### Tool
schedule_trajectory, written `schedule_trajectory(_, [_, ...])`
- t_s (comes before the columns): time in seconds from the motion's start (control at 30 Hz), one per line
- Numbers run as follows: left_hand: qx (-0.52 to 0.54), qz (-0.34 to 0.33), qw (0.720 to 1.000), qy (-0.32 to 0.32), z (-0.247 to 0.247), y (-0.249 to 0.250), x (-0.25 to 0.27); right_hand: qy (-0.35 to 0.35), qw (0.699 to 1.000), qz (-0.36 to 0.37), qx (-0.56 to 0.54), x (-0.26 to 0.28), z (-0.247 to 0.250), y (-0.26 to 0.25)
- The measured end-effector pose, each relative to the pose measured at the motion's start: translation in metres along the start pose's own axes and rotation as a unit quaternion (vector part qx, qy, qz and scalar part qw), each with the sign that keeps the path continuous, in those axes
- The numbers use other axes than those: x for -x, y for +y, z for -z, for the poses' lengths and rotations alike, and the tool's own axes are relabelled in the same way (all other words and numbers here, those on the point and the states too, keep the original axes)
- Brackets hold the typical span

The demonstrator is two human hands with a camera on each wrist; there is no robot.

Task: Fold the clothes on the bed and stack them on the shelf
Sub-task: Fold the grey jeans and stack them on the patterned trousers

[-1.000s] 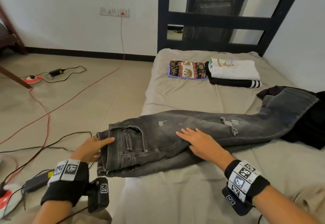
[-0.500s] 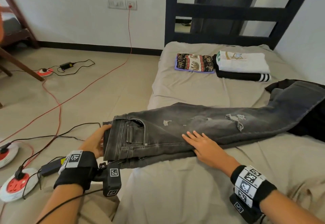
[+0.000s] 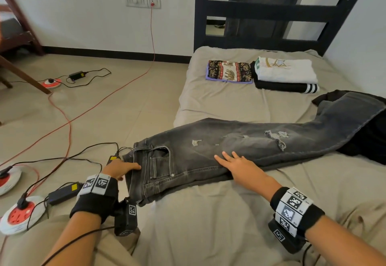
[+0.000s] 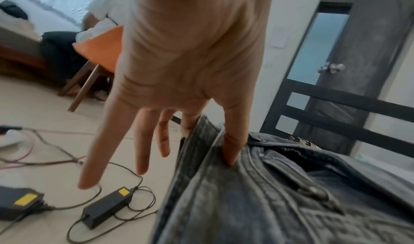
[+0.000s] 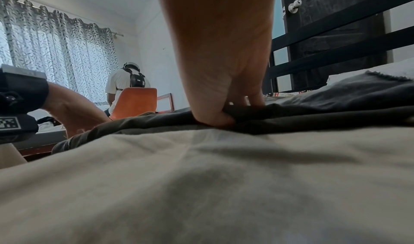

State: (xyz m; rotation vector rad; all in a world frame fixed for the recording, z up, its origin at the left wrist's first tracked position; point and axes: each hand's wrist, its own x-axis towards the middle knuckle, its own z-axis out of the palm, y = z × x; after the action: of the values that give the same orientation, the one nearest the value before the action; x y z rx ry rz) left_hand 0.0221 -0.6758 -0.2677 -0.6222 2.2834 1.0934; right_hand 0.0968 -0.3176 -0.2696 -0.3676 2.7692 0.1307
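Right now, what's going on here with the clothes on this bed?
A person is getting a pair of dark grey ripped jeans ready to fold on the beige-sheeted bed. The left hand touches the waistband with straight fingers, while the right hand lies flat on the thigh area. The jeans lie doubled lengthwise, not yet folded short. Further up the bed, a folded elephant-print cloth and a folded white shirt on a black garment already wait.
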Motion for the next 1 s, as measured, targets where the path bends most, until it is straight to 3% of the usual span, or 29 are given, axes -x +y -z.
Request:
schedule_trajectory(0.13, [-0.107,-0.027,0.993,0.041,-0.007,-0.001,-0.023,0.036,0.999,0.01,0.006,0.002,-0.001,0.002])
schedule_trajectory(0.23, [-0.121,-0.049,0.981,0.144,-0.014,0.014,-0.025,0.08,0.997,-0.002,0.013,0.001,-0.008,0.01])
schedule_trajectory(0.33, [-0.19,-0.205,0.932,0.231,-0.029,0.049,-0.006,0.101,0.99,-0.075,0.065,0.0,-0.014,0.018])
schedule_trajectory(0.37, [-0.186,-0.293,0.911,0.223,-0.035,0.062,-0.005,0.092,0.987,-0.101,0.08,-0.001,-0.016,0.023])
schedule_trajectory(0.43, [-0.138,-0.427,0.886,0.118,-0.05,0.089,0.001,0.099,0.983,-0.131,0.08,-0.004,-0.023,0.034])
schedule_trajectory(0.53, [-0.105,-0.488,0.864,-0.069,-0.083,0.121,0.005,0.131,0.978,-0.142,0.082,-0.002,-0.02,0.046])
schedule_trajectory(0.63, [-0.201,-0.492,0.83,-0.168,-0.116,0.138,0.002,0.1,0.984,-0.139,0.058,0.005,-0.016,0.049])
schedule_trajectory(0.77, [-0.433,-0.43,0.771,-0.183,-0.147,0.135,-0.003,0.054,0.988,-0.143,0.018,0.011,-0.016,0.047])
schedule_trajectory(0.83, [-0.496,-0.399,0.747,-0.19,-0.154,0.127,-0.004,0.023,0.99,-0.138,0.019,0.012,-0.016,0.046])
schedule_trajectory(0.93, [-0.513,-0.381,0.746,-0.188,-0.156,0.124,-0.006,-0.013,0.995,-0.1,0.006,0.016,-0.001,0.059])
schedule_trajectory(1.0, [-0.51,-0.376,0.749,-0.194,-0.155,0.127,-0.005,-0.049,0.992,-0.068,-0.091,0.02,0.012,0.084])
